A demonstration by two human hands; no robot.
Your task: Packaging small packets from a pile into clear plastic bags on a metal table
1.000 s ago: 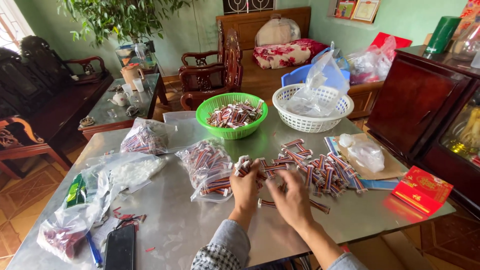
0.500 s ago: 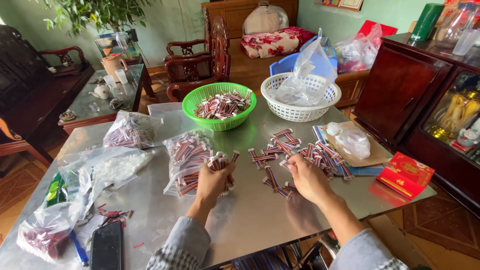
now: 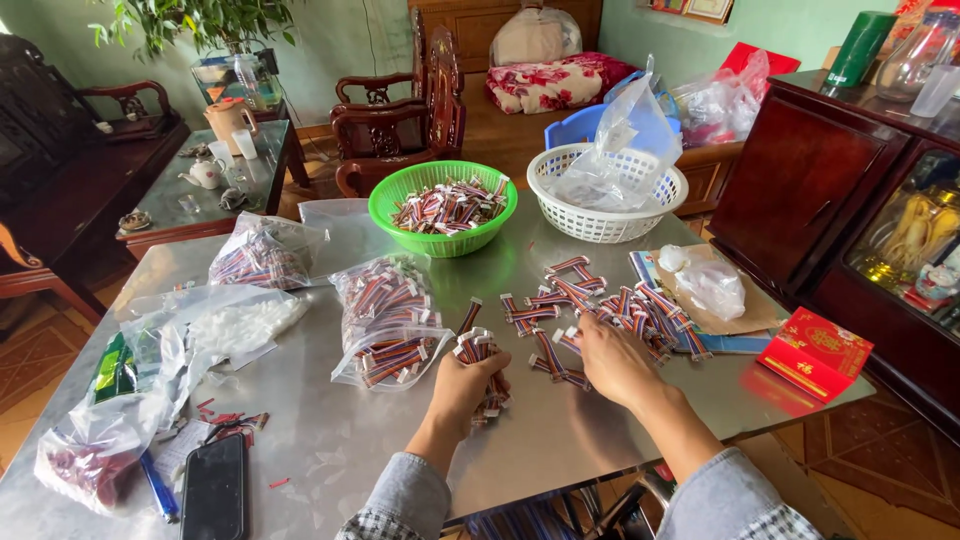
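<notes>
My left hand grips a bundle of short striped ribbon cables with white connectors, held upright just above the metal table. My right hand rests palm down on the near edge of a loose pile of the same cables, fingers touching a few of them. A clear plastic bag full of cables lies just left of my left hand.
A green basket of cables and a white basket with a plastic bag stand at the far edge. Further bags lie left, a black phone and blue pen near left, a red box right. A dark cabinet flanks the table.
My left hand has shifted right and down with its bundle, away from the clear bag. My right hand stays on the loose pile. The view has shifted slightly.
</notes>
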